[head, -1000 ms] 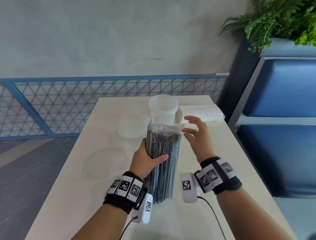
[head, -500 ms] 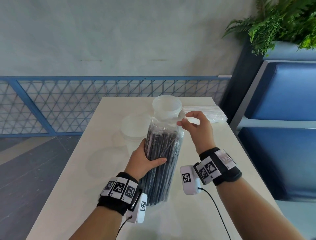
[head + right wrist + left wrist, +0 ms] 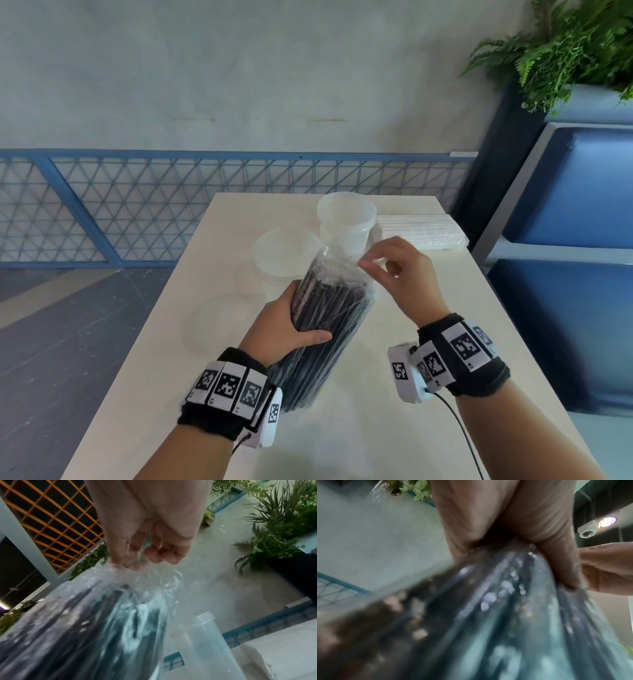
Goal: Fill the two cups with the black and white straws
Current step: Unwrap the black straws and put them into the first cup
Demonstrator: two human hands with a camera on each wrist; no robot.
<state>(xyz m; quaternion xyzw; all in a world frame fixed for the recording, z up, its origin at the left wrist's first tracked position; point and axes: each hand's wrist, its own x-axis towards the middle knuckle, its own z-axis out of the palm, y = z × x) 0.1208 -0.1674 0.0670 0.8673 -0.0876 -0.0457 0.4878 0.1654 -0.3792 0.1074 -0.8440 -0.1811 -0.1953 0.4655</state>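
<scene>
Our left hand (image 3: pixel 286 329) grips the bag of black straws (image 3: pixel 325 325) mid-table, near the two cups (image 3: pixel 346 219). Our right hand (image 3: pixel 400 274), which hovered spread a second ago, now pinches the plastic at the top, so opening can begin. Whether the bag is sealed stays unclear; the wrist views are blurred.

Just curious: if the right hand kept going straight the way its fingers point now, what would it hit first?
The right hand already pinches the clear wrapper atop the black straws. Pushing on, it would likely meet those straw tips; depth is uncertain.
</scene>
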